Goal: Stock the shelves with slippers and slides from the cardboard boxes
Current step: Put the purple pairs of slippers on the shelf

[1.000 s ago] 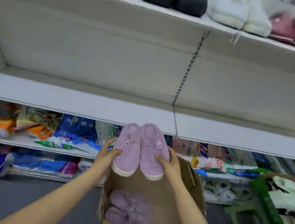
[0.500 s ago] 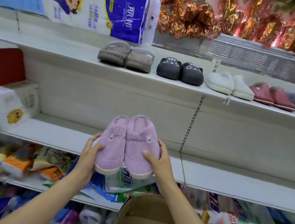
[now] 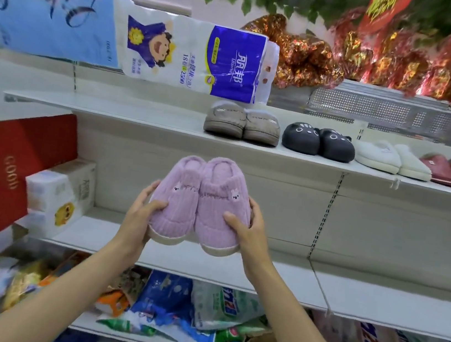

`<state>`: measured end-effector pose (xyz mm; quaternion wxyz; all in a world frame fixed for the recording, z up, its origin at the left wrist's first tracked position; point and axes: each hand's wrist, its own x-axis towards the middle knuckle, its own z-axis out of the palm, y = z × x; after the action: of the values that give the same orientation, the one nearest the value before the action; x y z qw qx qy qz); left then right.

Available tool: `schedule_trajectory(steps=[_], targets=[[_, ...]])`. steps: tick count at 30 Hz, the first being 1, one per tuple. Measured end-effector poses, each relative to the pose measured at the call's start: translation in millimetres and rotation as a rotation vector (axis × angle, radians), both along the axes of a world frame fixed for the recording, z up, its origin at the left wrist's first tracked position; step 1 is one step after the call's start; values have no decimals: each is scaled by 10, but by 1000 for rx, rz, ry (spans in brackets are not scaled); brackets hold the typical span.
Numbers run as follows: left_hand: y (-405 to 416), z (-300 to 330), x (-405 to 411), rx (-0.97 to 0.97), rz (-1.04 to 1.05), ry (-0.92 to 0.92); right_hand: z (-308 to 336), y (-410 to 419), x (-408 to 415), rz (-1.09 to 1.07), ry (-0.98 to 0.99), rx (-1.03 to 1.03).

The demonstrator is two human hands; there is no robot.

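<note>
Both hands grip the purple slippers (image 3: 201, 203), left hand (image 3: 139, 216) and right hand (image 3: 247, 232) curled round the outer sides, mid-air below the upper shelf (image 3: 139, 118). Next, I'd judge: set them beside the grey slippers (image 3: 242, 124).

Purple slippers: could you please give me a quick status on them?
Left hand and right hand both gripping the purple slippers, held up. Upper shelf bare left of the grey pair. Nothing in the way.
</note>
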<state>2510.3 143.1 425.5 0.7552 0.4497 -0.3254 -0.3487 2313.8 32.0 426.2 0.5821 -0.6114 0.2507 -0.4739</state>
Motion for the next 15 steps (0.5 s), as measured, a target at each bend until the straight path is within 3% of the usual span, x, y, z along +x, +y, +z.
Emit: schedule_trajectory(steps=[15], targets=[[160,478,1436,-101,36,-68,536,406,1419,-89,-106,-93]])
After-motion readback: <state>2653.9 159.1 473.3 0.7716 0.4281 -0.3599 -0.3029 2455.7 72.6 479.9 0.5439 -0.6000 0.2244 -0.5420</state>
